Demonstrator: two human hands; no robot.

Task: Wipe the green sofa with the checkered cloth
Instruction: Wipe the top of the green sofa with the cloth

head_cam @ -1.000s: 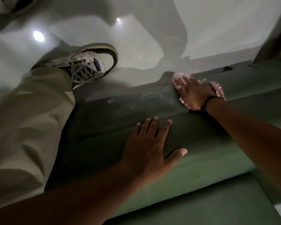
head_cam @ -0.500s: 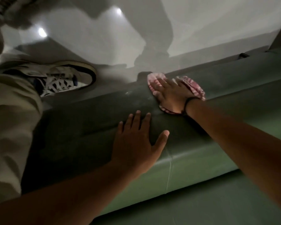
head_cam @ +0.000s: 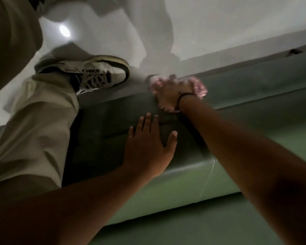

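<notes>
**Head view: your right hand presses the cloth on the sofa's outer edge while your left braces**

Head view shows you leaning over the dark green smooth-upholstered sofa (head_cam: 254,96), looking down past its edge to the pale glossy floor (head_cam: 99,36). Your right hand (head_cam: 170,92) lies flat on the pink-and-white checkered cloth (head_cam: 200,85), fingers spread rather than curled, so its grip is a flat press and not a pinch; the cloth shows around the hand on both sides and under the wrist. Hand and cloth are blurred, so you are likely mid-stroke. The cloth sits on the sofa's far rim, just beside the floor, which is probably the strip being wiped.

Your left hand (head_cam: 148,145) is open, palm down on the rounded green cushion, holding nothing. It looks placed to carry your weight as you reach across. A thin black band (head_cam: 181,97) circles your right wrist.

Your leg in loose beige trousers (head_cam: 34,131) and your white-and-black laced sneaker (head_cam: 88,75) stand on the floor right against the sofa.

No container appears anywhere in view, so nothing is held in one.
</notes>
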